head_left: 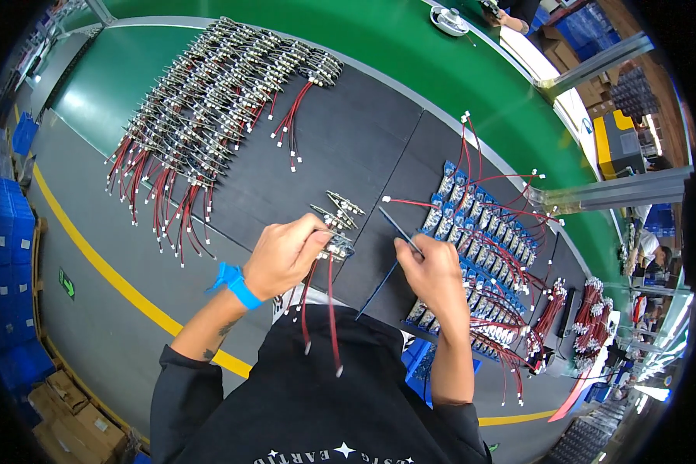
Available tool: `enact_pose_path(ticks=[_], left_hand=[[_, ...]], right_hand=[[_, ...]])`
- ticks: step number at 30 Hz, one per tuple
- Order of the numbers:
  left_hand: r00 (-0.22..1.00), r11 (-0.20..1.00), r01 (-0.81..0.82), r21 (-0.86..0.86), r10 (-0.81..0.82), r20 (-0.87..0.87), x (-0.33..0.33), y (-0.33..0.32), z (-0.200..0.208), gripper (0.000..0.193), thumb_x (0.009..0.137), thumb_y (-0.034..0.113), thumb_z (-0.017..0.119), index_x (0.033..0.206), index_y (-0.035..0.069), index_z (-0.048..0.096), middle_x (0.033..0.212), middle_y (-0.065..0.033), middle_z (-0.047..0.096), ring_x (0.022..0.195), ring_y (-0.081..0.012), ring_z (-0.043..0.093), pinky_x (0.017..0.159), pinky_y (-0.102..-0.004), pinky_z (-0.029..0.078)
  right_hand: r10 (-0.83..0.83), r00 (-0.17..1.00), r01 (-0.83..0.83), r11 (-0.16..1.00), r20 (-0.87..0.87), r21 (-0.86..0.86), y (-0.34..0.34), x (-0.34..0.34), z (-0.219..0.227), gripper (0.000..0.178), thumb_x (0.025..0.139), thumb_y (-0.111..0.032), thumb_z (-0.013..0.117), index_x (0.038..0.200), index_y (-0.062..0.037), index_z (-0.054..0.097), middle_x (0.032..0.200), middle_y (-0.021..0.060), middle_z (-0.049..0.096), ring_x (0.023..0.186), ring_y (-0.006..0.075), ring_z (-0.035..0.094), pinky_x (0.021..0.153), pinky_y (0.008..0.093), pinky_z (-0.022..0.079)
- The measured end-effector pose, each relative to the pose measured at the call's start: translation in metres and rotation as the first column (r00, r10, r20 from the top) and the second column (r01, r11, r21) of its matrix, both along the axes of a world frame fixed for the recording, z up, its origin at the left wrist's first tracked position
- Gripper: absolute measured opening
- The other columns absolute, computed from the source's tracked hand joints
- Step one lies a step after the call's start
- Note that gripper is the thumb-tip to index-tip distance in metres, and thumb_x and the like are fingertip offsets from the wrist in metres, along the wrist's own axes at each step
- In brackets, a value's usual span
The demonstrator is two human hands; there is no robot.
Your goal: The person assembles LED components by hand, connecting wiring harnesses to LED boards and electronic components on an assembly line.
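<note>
My left hand (286, 255) pinches a small blue circuit board (340, 247) with red and black wires (331, 309) hanging down from it toward my chest. A blue wristband (238, 284) sits on that wrist. My right hand (433, 274) holds a thin dark tool (398, 228), its tip pointing up and left, close to the board. Two finished metal-cased parts (336, 209) lie on the black mat (348, 147) just beyond my left hand.
Many wired parts (209, 108) lie in rows at the mat's far left. Blue boards with red leads (487, 232) fill a tray to the right, with more wire bundles (588, 309) beyond. A green belt (410, 54) runs behind; another person's hand (510, 19) shows at the top.
</note>
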State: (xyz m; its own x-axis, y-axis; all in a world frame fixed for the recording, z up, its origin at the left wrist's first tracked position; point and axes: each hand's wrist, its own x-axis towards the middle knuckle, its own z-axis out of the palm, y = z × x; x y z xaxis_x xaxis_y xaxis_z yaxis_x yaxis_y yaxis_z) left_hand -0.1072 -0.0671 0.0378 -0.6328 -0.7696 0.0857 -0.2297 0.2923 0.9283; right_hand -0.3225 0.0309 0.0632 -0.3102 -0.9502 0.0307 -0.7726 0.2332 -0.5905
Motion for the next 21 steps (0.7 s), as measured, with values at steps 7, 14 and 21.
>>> enact_pose_path(ticks=[7,14,21], left_hand=[[0.991,0.952,0.131,-0.277,-0.118,0.063,-0.003,0.001,-0.005,0.016,0.092,0.017,0.057,0.086,0.003,0.052,0.071,-0.0149,0.06,0.064,-0.0384,0.058,0.054,-0.0441,0.045],[0.92,0.924,0.359,0.131,-0.374,0.117,0.024,0.002,0.014,0.043,0.085,0.029,0.066,0.112,0.002,0.046,0.083,-0.0209,0.062,0.075,-0.0374,0.063,0.068,-0.0431,0.049],[0.944,0.928,0.32,-0.189,-0.295,0.146,0.024,-0.007,0.01,0.017,0.082,0.006,0.065,0.097,0.004,0.058,0.091,-0.0098,0.055,0.074,-0.0276,0.06,0.064,-0.0364,0.048]], right_hand=[[0.189,0.927,-0.128,0.971,0.323,-0.201,-0.001,0.029,0.005,0.038,0.07,-0.011,0.081,0.104,0.0009,0.069,0.087,0.0093,0.065,0.059,0.0154,0.052,0.052,0.028,0.042],[0.311,0.887,-0.232,0.94,0.342,-0.251,0.012,0.036,0.007,0.016,0.076,0.003,0.072,0.091,0.0024,0.069,0.083,0.0101,0.065,0.063,0.0167,0.058,0.052,0.0262,0.042],[0.188,0.863,-0.083,0.968,0.468,-0.236,0.029,0.029,0.012,0.014,0.076,0.005,0.072,0.09,0.004,0.07,0.082,0.0078,0.065,0.062,0.0089,0.053,0.053,0.0216,0.039]])
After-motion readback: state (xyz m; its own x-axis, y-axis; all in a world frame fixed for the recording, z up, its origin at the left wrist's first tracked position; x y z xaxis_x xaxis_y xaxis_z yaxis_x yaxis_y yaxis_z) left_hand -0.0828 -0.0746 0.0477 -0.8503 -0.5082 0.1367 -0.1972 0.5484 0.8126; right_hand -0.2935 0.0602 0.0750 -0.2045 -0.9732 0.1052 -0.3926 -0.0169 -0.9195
